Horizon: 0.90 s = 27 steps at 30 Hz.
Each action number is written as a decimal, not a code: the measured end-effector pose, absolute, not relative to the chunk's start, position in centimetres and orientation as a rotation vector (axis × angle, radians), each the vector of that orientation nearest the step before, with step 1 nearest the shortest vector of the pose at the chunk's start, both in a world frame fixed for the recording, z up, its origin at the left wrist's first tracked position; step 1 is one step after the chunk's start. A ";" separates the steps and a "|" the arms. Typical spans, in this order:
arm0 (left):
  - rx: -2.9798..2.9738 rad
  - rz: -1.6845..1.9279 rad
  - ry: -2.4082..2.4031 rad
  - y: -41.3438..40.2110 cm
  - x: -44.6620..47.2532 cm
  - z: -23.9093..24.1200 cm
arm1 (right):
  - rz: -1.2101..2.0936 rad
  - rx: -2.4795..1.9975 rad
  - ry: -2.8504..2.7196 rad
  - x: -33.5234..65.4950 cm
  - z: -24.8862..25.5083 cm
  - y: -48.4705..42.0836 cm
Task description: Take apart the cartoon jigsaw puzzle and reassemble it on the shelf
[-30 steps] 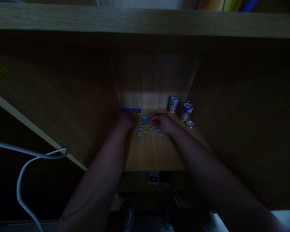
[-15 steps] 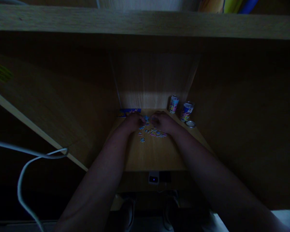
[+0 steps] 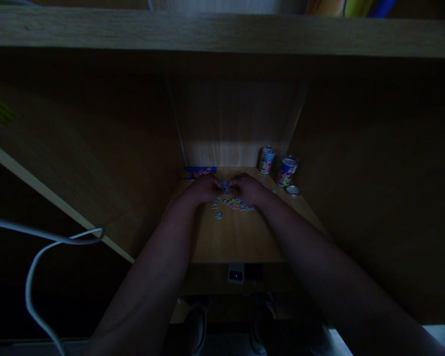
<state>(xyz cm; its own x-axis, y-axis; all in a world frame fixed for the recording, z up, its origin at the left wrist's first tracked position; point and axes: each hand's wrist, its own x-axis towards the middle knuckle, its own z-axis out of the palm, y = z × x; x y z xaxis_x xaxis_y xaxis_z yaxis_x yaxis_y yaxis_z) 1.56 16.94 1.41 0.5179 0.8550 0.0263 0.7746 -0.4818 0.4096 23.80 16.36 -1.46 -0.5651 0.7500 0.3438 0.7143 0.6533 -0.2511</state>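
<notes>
My left hand and my right hand face each other over the wooden surface. Between their fingertips lie small light-blue jigsaw puzzle pieces, some apparently joined. Both hands have their fingers curled in and closed at the edges of these pieces; the dim light hides the exact grip. Just in front of my right hand spreads a pile of loose, colourful puzzle pieces. A small cluster of pieces sits apart, nearer to me.
At the back right stand two printed cans, with a round metal lid beside them. A blue printed sheet lies at the back left. Panels enclose both sides, a shelf edge crosses above, and a white cable hangs left.
My right hand has moved slightly left and its fingers have closed in at the blue pieces. Small pieces now show to the right of it. My left hand has hardly moved.
</notes>
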 end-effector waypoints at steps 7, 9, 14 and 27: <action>2.405 0.311 1.388 17.1 1.5 1.3 | 0.154 -1.272 -2.379 24.2 -0.7 16.1; 2.399 0.313 1.381 17.1 1.5 1.3 | 0.163 -1.324 -2.343 24.3 -0.7 16.0; 2.386 0.323 1.384 17.2 1.4 1.2 | 0.152 -1.432 -2.298 24.5 -0.6 15.8; 2.452 0.353 1.514 17.2 1.4 1.3 | 0.095 -1.634 -2.319 25.1 0.3 15.4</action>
